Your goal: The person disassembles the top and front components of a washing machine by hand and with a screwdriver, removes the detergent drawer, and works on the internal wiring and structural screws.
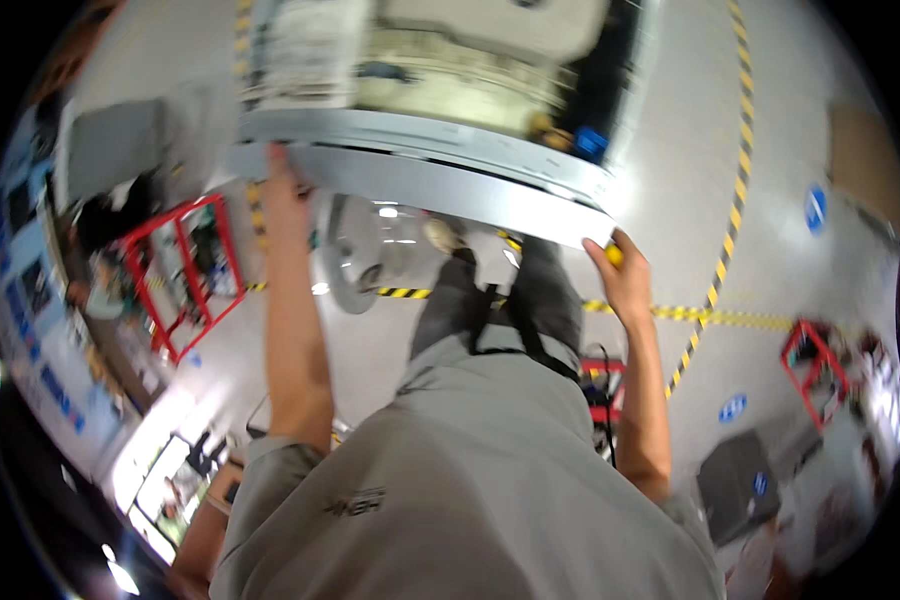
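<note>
The person is looking steeply down over their own grey shirt (470, 490) and dark trousers (500, 300); both arms are reaching forward to a long grey panel (440, 185) that is running across the upper middle of the view, slanting down toward the right; the left hand (282, 185) is lying flat against the panel's left end, fingers stretched along its edge; the right hand (622, 272) is curling at the panel's right corner and is closing round a small yellow object (615, 255), too small to identify; the two hands are sitting well apart, one at each end; above the panel a pale machine body (450, 60) is showing, blurred; yellow and black floor tape (720, 250) is crossing the grey floor (820, 130); a red frame (185, 270) is standing to the left.
</note>
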The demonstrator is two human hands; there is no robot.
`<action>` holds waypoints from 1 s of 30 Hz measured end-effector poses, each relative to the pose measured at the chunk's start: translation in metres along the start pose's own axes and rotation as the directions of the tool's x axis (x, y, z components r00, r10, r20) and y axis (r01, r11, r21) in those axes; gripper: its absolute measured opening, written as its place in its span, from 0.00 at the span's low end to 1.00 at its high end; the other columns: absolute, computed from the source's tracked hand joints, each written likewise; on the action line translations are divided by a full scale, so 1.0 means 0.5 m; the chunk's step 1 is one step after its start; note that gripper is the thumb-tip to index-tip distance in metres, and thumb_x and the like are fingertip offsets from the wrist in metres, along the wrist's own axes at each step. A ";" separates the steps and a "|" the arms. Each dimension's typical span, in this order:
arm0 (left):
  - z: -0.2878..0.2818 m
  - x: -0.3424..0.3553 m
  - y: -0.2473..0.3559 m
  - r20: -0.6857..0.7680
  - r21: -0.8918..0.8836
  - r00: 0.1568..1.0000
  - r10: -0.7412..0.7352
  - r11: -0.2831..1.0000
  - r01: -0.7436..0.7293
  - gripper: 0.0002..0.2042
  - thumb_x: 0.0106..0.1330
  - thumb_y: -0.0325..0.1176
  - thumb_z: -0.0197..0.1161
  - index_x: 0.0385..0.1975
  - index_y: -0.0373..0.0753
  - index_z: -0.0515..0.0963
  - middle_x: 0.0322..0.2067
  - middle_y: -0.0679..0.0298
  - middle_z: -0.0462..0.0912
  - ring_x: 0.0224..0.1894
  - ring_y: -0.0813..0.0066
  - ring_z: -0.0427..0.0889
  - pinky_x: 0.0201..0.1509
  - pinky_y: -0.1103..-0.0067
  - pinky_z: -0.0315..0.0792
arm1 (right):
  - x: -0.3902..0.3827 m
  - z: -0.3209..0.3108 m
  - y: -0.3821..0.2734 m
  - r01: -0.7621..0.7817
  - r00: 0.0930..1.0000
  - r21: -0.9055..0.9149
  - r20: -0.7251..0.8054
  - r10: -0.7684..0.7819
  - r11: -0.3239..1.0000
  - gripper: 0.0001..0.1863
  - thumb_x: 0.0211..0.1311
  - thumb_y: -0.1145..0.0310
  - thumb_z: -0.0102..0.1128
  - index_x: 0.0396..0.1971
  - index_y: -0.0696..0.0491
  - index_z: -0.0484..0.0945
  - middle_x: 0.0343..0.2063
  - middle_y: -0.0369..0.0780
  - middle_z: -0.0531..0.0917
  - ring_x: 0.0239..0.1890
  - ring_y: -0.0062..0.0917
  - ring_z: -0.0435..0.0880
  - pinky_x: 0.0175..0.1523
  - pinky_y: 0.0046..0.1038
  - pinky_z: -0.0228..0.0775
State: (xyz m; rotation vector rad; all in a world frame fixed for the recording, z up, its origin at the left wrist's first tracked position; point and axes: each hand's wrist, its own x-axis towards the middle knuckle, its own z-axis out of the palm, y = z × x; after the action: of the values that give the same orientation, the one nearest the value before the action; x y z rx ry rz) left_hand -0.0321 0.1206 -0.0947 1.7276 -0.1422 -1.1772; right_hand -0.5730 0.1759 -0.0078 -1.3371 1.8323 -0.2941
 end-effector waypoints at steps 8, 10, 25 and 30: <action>0.131 -0.119 0.019 -0.295 0.009 0.945 0.142 0.989 -0.146 0.42 0.57 0.54 0.66 0.65 0.46 0.47 0.59 0.61 0.65 0.57 0.60 0.69 0.51 0.55 0.70 | 0.010 -0.016 -0.015 -0.164 0.973 0.083 0.177 0.148 0.983 0.22 0.59 0.55 0.63 0.36 0.63 0.76 0.24 0.38 0.76 0.28 0.19 0.69 0.36 0.23 0.66; 0.125 -0.109 0.012 -0.310 -0.013 0.938 0.154 0.986 -0.166 0.45 0.56 0.54 0.67 0.65 0.43 0.45 0.60 0.59 0.63 0.58 0.62 0.68 0.54 0.60 0.67 | 0.011 -0.017 -0.014 -0.137 0.977 0.034 0.171 0.130 0.990 0.22 0.60 0.55 0.62 0.35 0.63 0.76 0.22 0.37 0.75 0.27 0.19 0.68 0.34 0.23 0.65; 0.125 -0.127 0.023 -0.276 -0.103 0.929 0.246 0.954 -0.283 0.53 0.56 0.50 0.68 0.66 0.32 0.35 0.62 0.48 0.55 0.64 0.60 0.60 0.66 0.71 0.57 | 0.010 -0.014 -0.051 -0.272 0.947 0.055 0.196 0.256 0.961 0.22 0.58 0.51 0.63 0.30 0.58 0.75 0.19 0.33 0.74 0.19 0.14 0.67 0.24 0.18 0.59; 0.118 -0.073 -0.028 -0.326 -0.004 0.879 0.349 0.929 -0.370 0.51 0.57 0.50 0.67 0.66 0.28 0.36 0.61 0.46 0.57 0.63 0.60 0.60 0.67 0.71 0.56 | 0.008 -0.011 -0.006 -0.286 0.944 0.075 0.192 0.267 0.955 0.19 0.58 0.53 0.63 0.30 0.56 0.77 0.19 0.32 0.75 0.19 0.13 0.68 0.24 0.17 0.57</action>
State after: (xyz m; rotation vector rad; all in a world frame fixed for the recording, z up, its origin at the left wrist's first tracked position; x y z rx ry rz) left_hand -0.1012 0.1095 -0.0840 1.7182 -0.2139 -0.6121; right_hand -0.5754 0.1698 -0.0042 -0.9861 1.7988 -0.1115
